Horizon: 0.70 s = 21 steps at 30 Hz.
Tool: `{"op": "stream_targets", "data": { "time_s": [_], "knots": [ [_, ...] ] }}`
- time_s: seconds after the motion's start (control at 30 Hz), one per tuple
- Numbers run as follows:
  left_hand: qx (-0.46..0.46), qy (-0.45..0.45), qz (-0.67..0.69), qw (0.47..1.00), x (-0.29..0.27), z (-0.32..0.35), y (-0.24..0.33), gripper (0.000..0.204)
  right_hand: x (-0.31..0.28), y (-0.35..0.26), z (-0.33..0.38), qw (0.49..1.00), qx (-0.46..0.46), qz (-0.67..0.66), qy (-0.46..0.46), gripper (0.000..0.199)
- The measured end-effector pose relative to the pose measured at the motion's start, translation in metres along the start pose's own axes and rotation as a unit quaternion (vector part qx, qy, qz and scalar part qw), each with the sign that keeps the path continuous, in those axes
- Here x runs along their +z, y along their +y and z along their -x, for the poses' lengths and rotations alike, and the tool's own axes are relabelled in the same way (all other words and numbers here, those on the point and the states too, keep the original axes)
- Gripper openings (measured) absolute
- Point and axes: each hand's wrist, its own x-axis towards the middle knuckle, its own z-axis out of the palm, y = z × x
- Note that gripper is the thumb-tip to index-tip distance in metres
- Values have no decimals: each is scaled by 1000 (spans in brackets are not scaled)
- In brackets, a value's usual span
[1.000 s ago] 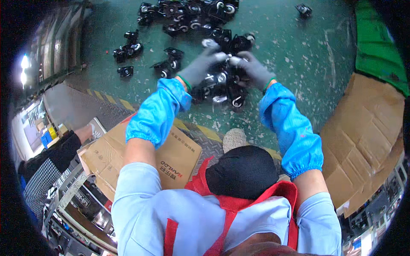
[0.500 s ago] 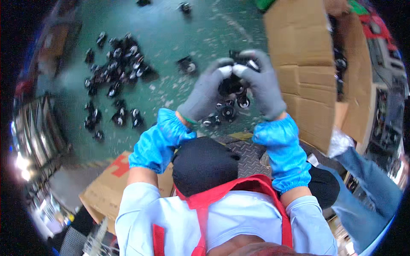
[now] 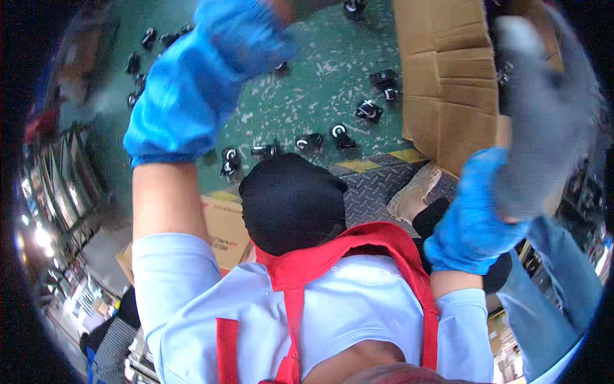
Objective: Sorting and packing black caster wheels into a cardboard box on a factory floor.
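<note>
My left arm, in a blue sleeve cover, reaches up and away past the top edge. Only the wrist shows there; the hand itself lies beyond the picture. On the right, my right hand (image 3: 543, 121) in a grey glove is raised over the open cardboard box (image 3: 448, 77). Motion smears its fingers, and whether they hold anything is hidden. Black caster wheels (image 3: 342, 136) lie scattered on the green floor before my knees. Another caster (image 3: 369, 111) rests close to the box's side, and more dark parts show inside the box beside the glove.
My black-clad knee (image 3: 291, 205) is at the middle, above a dark tread-plate (image 3: 371, 192) with a yellow-striped edge. A closed carton (image 3: 224, 230) stands at my left. Blue denim (image 3: 550, 281) shows at the lower right. Metal racks (image 3: 61, 173) line the far left.
My hands were together over the casters in front of me and have parted. The left has gone up out of the picture; the right has swung to the box.
</note>
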Motion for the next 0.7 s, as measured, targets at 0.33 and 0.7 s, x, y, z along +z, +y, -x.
{"op": "stream_targets", "data": {
  "time_s": [0.33, 0.7],
  "knots": [
    [-661, 186, -178, 705, -83, 514, -267, 120, 223, 143, 184, 855, 124, 121, -489, 106],
    [-513, 272, -289, 761, 70, 426, -294, 56, 238, 169, 222, 894, 143, 93, -415, 55]
  ]
}}
